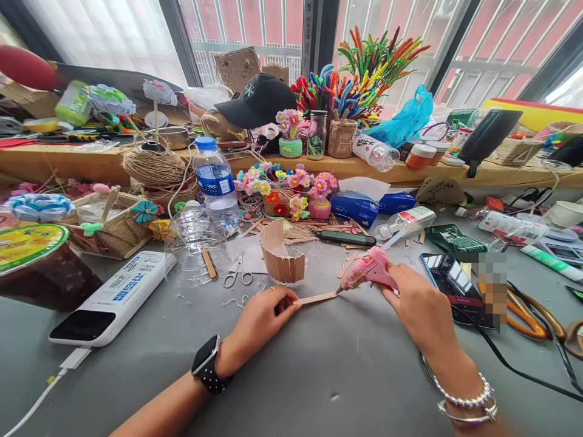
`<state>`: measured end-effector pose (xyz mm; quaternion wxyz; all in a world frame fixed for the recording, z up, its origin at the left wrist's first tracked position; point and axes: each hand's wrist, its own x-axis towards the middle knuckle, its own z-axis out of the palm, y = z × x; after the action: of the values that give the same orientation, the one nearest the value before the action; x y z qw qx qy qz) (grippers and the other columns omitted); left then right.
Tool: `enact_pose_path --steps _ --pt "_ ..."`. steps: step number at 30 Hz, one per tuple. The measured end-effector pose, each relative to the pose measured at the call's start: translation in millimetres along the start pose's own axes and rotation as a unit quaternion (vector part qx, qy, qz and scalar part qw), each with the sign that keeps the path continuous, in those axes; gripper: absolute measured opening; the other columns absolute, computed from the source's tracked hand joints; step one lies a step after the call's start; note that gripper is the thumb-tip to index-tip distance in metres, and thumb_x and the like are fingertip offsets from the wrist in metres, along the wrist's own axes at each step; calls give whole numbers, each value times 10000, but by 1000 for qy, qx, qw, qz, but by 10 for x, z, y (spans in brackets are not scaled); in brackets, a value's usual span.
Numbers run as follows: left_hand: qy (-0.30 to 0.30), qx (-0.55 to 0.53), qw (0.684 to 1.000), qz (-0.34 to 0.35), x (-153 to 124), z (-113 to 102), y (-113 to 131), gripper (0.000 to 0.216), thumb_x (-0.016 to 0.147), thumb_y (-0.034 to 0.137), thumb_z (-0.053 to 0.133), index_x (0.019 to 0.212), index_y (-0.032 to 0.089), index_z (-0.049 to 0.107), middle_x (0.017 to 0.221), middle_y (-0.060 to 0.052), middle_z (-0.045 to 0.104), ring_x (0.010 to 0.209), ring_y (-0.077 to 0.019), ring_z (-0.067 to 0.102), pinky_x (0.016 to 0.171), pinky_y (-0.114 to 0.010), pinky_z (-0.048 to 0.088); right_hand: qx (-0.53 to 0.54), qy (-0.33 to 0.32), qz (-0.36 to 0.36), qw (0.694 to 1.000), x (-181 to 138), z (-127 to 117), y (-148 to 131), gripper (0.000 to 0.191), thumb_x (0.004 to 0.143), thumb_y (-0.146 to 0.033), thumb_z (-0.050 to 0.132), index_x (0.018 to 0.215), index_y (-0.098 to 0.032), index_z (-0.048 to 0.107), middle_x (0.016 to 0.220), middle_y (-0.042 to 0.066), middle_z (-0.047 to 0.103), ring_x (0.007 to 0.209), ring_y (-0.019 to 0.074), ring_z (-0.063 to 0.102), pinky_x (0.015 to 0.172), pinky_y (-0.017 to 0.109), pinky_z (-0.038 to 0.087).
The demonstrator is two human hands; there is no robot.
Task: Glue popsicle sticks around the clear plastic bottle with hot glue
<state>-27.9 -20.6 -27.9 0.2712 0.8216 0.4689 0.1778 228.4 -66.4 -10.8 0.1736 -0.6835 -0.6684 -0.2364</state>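
Note:
A wooden craft stick [316, 298] is pinched at its left end by my left hand [268, 312], just above the grey table. My right hand [416, 300] is closed around the handle of a pink hot glue gun [367, 270]. The gun's nozzle points down and left, at the stick's right end; whether it touches I cannot tell. Behind the stick stands a curved wall of upright craft sticks [282, 258] around a clear plastic piece. Small scissors [238, 274] lie to the left of it.
At left are a power bank [112, 300], a cut plastic bottle [195, 246] and a lidded tub [34, 267]. A water bottle [215, 182] stands behind. On the right lie a phone [455, 285], orange-handled scissors [528, 315] and a black cord [501, 358]. A utility knife [346, 237] rests at the back.

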Motion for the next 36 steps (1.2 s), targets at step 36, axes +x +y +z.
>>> enact_pose_path --steps 36 --pt "-6 -13 1000 -5 7 2 -9 204 784 347 489 827 183 602 771 -18 637 683 -139 562 599 -221 411 72 42 77 994 -1 5 -148 271 748 -411 480 832 -162 548 637 22 559 572 165 523 473 241 324"
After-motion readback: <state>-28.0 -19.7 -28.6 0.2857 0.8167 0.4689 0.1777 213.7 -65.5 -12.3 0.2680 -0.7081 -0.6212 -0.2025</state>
